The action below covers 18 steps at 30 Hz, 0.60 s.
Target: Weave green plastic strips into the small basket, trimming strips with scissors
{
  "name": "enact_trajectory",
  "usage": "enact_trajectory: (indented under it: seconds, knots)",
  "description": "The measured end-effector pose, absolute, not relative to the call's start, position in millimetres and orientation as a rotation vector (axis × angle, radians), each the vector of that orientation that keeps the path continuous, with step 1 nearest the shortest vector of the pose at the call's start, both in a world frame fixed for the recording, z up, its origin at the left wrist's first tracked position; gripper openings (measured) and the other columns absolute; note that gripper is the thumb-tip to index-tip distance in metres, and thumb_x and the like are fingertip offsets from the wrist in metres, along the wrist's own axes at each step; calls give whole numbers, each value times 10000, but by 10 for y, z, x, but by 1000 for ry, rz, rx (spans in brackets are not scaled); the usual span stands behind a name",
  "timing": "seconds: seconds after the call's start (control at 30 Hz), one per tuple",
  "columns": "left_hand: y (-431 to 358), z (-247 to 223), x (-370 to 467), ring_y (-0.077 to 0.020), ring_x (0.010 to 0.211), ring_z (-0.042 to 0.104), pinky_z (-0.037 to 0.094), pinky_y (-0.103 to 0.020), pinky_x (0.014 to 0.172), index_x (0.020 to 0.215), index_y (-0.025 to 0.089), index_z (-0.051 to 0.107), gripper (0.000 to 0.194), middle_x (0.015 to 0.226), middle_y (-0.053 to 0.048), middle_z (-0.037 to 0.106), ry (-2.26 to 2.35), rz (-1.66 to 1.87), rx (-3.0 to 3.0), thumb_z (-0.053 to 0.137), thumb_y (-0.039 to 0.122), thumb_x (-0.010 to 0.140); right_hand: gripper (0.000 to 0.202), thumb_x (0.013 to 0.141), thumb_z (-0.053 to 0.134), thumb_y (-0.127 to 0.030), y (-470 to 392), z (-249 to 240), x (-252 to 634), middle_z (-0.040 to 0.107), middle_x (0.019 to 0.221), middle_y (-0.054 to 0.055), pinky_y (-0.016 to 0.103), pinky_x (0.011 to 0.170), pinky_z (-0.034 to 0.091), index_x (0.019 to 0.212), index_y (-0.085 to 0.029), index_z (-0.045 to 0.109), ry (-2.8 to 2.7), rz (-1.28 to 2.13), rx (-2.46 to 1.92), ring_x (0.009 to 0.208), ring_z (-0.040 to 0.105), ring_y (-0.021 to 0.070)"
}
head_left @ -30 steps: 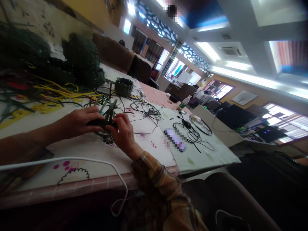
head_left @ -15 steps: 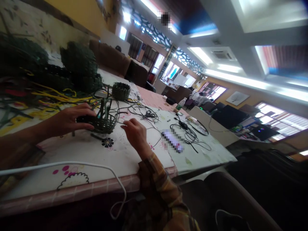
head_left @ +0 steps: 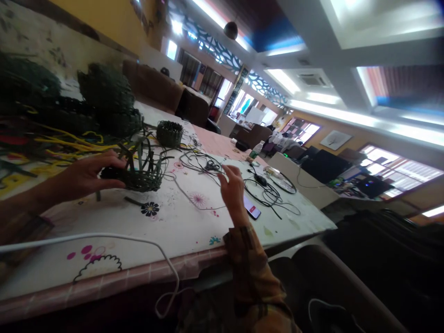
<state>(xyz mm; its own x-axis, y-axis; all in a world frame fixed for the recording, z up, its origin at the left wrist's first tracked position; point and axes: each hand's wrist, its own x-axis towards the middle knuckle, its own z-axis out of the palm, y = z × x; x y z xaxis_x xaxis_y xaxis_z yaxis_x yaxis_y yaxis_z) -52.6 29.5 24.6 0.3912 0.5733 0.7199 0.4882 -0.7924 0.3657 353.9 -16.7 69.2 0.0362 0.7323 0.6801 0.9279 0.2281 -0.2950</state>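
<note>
A small dark green woven basket (head_left: 144, 179) with upright strips sticking up stands on the table at left centre. My left hand (head_left: 93, 173) is closed on its left side, thumb below and fingers above. My right hand (head_left: 233, 187) is raised over the table to the right, away from the basket, its fingers apart and no object visible in them. Just left of its fingertips lie scissors (head_left: 212, 165) among loops of dark cord (head_left: 189, 159). A thin strand (head_left: 187, 198) runs from the basket's right side across the cloth towards my right wrist.
Behind stands another woven basket (head_left: 169, 134). Dark green bundles (head_left: 107, 92) and yellow strips (head_left: 69, 142) crowd the left. A phone (head_left: 253, 210), coiled cable (head_left: 268, 192) and bottle (head_left: 256, 150) lie or stand to the right. A white cable (head_left: 138, 238) crosses the front edge.
My right hand has moved right, away from the basket's side, and its fingers have parted. The strand now lies slack on the cloth. My left hand stays on the basket.
</note>
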Motion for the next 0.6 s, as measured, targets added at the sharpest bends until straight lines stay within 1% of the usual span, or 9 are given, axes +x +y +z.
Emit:
enact_trajectory:
  seconds: [0.03,0.13,0.23,0.27,0.33,0.4,0.5,0.57,0.6]
  knots:
    - [291,234,-494,-189,932,655,532,-341,964,1008,217,707,551,997,-55,708,946,1386,2530,655,722,794,288,983,560,-275,-209,720,3357,675,1206,143,329,946,492,1193,-146,710,-1785,-255,-1342,1124,634,216]
    - [284,182,-425,-208,972,655,533,-366,985,966,227,707,495,999,-63,708,921,1408,2485,698,684,776,249,1008,545,-355,-269,766,2786,714,1086,88,319,928,506,1024,-188,729,-1922,31,-1045,999,667,179]
    - [315,114,-420,-209,978,655,540,-363,964,977,227,700,466,1013,-68,696,908,1427,2487,690,660,805,300,964,617,-412,-164,700,2379,670,776,29,289,753,501,778,-182,668,-1990,368,-1108,769,641,152]
    - [337,93,-430,-207,981,655,539,-360,963,986,224,696,471,1022,-70,694,909,1435,2520,675,665,820,302,948,632,-417,-108,650,2295,633,695,0,262,675,485,758,-183,642,-1951,547,-1120,673,612,126]
    - [391,66,-459,-202,993,652,538,-353,959,1014,219,691,486,1052,-76,692,915,1431,2625,638,673,849,246,923,640,-413,-4,527,2187,582,606,-48,226,530,438,823,-189,624,-1753,957,-1081,516,535,91]
    - [431,75,-483,-214,1036,642,538,-361,955,1040,211,694,494,1086,-91,687,908,1442,2749,604,669,877,205,863,677,-383,58,402,2134,541,557,-85,209,442,401,892,-190,613,-1528,1230,-1004,442,471,78]
    - [405,167,-480,-269,1141,611,509,-442,1001,1098,184,701,503,1180,-141,661,938,1498,2934,568,634,918,235,760,732,-350,68,256,2097,500,531,-110,194,390,365,844,-195,576,-1324,1307,-922,412,428,64]
    - [313,255,-448,-305,1222,576,469,-501,1053,1194,162,679,500,1290,-174,614,1085,1516,2974,563,578,944,240,744,727,-350,54,190,2081,497,531,-113,190,383,350,818,-206,549,-1273,1240,-908,403,423,61]
    - [250,295,-423,-314,1239,566,457,-517,1065,1219,156,668,490,1290,-174,612,1167,1546,2966,571,553,949,232,751,715,-351,47,165,2074,498,531,-112,191,385,348,827,-212,545,-1271,1193,-910,402,425,65]
